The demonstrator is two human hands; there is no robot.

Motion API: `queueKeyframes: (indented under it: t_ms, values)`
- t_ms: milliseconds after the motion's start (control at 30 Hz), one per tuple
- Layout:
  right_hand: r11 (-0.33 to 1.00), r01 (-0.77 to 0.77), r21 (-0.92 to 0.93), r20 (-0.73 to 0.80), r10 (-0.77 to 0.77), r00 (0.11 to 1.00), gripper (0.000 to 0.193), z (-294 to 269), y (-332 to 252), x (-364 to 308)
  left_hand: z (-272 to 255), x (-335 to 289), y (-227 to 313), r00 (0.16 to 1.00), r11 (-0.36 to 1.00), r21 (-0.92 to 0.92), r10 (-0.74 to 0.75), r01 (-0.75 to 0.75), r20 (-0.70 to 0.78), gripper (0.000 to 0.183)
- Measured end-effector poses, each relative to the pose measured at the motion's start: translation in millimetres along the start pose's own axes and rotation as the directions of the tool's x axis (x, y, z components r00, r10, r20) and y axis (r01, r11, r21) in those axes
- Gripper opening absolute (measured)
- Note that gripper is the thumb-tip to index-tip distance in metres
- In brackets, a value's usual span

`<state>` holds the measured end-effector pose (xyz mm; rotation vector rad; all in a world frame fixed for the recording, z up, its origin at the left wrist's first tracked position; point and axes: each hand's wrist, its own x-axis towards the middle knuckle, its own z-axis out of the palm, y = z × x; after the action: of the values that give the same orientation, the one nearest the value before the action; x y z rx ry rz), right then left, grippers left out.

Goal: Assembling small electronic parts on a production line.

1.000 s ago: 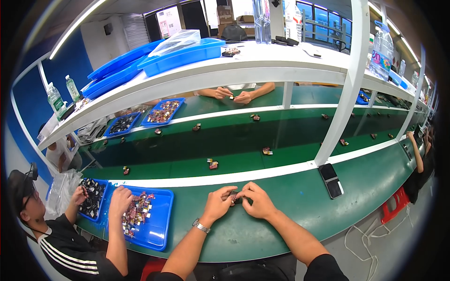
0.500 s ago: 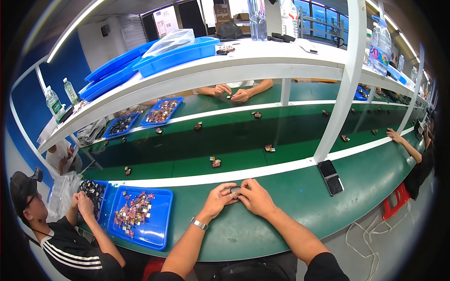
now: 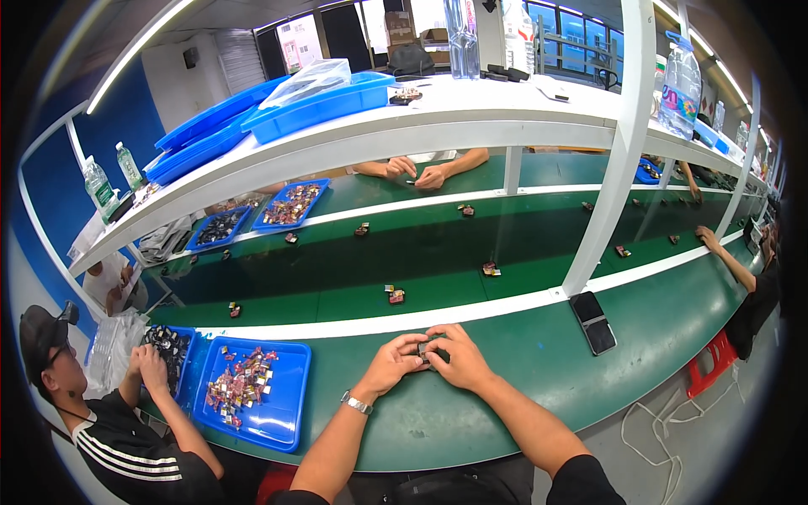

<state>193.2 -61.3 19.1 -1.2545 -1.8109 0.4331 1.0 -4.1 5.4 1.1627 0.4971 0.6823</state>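
Note:
My left hand (image 3: 394,365) and my right hand (image 3: 459,362) meet over the green bench (image 3: 513,383), fingers closed together around a small dark piece (image 3: 424,353). Fingers cover most of that piece, so its kind cannot be made out. To the left of my left forearm lies a blue tray (image 3: 290,396) with a heap of small red, white and gold components (image 3: 239,384).
A conveyor belt (image 3: 320,303) carries spaced small components (image 3: 395,295) beyond a white rail. A folding phone (image 3: 593,323) lies right of my hands, near a white post (image 3: 612,168). A co-worker (image 3: 126,438) sits at left by a tray of black parts (image 3: 171,349). Overhead runs a white shelf (image 3: 539,101).
The components on the belt have shifted slightly right. My right fingers have moved a little over the dark piece, which both hands still hold. Across the belt, another person's fingers have shifted.

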Motion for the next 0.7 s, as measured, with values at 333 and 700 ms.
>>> queueKeyframes:
  t_ms: [333,700]
  values:
    - [0.997,0.016,0.074,0.065,-0.021,0.998,0.01,-4.2,1.6,-1.5,3.2,1.5,0.9,0.997,0.997,0.033,-0.07,0.072,-0.044,0.032]
    - [0.999,-0.016,0.034,-0.098,0.019,0.995,0.012,13.2,4.3,-6.6,0.6,2.3,-3.9,0.998,1.0,0.002,-0.027,0.027,-0.058,0.029]
